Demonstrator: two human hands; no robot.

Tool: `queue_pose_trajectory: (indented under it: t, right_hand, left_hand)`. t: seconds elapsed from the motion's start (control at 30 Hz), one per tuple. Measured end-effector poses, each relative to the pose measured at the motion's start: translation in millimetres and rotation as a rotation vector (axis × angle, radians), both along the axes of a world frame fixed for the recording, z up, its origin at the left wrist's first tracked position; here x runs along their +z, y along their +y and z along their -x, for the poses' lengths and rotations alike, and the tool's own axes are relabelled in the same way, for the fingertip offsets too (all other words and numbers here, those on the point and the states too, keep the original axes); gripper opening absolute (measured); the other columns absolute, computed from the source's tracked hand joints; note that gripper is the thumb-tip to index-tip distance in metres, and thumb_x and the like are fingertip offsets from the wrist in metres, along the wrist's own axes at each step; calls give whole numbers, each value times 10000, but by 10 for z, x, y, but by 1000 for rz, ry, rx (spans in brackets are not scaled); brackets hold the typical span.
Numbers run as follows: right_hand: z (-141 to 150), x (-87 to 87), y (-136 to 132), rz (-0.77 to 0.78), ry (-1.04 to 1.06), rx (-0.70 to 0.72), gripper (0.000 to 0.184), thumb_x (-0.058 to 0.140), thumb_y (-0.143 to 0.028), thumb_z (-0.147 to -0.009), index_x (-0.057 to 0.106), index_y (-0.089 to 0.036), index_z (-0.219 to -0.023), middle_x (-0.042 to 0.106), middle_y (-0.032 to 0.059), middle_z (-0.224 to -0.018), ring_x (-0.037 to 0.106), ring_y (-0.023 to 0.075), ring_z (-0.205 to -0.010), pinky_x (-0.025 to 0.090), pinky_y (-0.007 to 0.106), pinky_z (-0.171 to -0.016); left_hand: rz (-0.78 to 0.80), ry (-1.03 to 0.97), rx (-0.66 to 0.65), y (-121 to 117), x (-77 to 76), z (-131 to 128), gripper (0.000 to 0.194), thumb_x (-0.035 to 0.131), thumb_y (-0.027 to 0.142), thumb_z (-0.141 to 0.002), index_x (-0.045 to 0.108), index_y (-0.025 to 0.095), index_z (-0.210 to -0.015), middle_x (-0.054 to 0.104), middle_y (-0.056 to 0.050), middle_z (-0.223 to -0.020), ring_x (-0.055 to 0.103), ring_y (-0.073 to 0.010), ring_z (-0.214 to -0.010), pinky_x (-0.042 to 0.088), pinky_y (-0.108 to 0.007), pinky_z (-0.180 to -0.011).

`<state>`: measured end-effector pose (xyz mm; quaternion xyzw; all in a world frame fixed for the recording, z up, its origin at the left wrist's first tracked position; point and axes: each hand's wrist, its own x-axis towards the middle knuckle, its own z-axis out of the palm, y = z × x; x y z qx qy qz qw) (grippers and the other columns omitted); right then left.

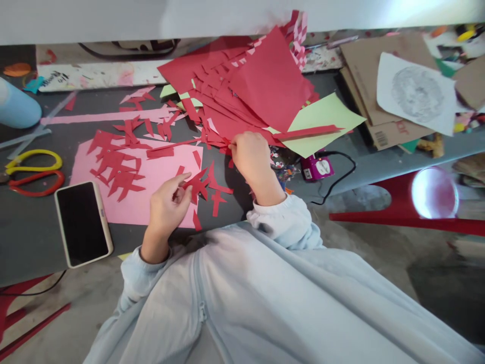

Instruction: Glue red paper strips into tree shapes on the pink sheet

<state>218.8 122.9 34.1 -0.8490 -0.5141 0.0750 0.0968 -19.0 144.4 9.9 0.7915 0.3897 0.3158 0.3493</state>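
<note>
My left hand (168, 202) pinches a small red paper cutout (197, 184) over the lower right corner of a pink sheet (132, 194). My right hand (252, 156) is closed on the near edge of a pile of cut red paper (250, 86), its fingers curled under the sheets. Several jagged red cutouts (113, 164) lie on the pink sheet. A light green sheet (326, 121) pokes out from under the red pile on the right.
A phone (82, 222) lies face up at the table's front left. Yellow and red scissors handles (34, 172) sit at the left edge. A small purple device (317, 168) with a black cable, cardboard (364, 65) and a printed drawing (417, 93) are to the right.
</note>
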Motion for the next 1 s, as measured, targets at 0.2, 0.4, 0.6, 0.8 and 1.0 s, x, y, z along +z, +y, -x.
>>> queue_pose_trajectory:
  t: [0.2,0.4,0.6,0.8,1.0]
  right_hand:
    - [43,303,-68,-127,272,-55,132,677,-311,-862,698,-193,-805,695,86,-811,621,249,-796,454,395,-761]
    - [-9,326,-103,-144,528,-31,296,732,-351,-826,577,-212,-616,572,8,-601,497,156,-606,372,322,-608]
    - [52,267,-143,-109,979,14,309,697,-435,-851,646,-182,-679,727,68,-730,527,110,-553,389,267,-526]
    - [217,302,-165,94,1040,175,360,741,-481,-782,664,-176,-605,688,30,-595,496,85,-480,371,238,-483]
    - [451,233,-165,272,1089,374,322,714,-440,-789,673,-169,-619,669,0,-567,495,80,-472,363,231,-492]
  left_hand:
    - [-53,120,32,23,-37,4,347,601,253,-882,700,175,-1205,737,-37,-934,609,-109,-673,529,-244,-724]
    - [-81,165,115,39,-21,-2,347,634,220,-857,691,205,-1199,683,-63,-1110,544,-95,-629,505,-256,-665]
    - [-100,85,108,32,-7,-9,294,596,162,-866,722,197,-1130,699,-45,-1023,557,-95,-655,498,-235,-662]
    - [-22,-47,47,29,16,3,211,595,273,-937,732,189,-1075,738,-43,-980,625,-113,-756,517,-233,-709]
    - [68,-176,-128,35,62,-5,216,633,371,-934,725,186,-999,745,-57,-929,662,-136,-797,516,-242,-676]
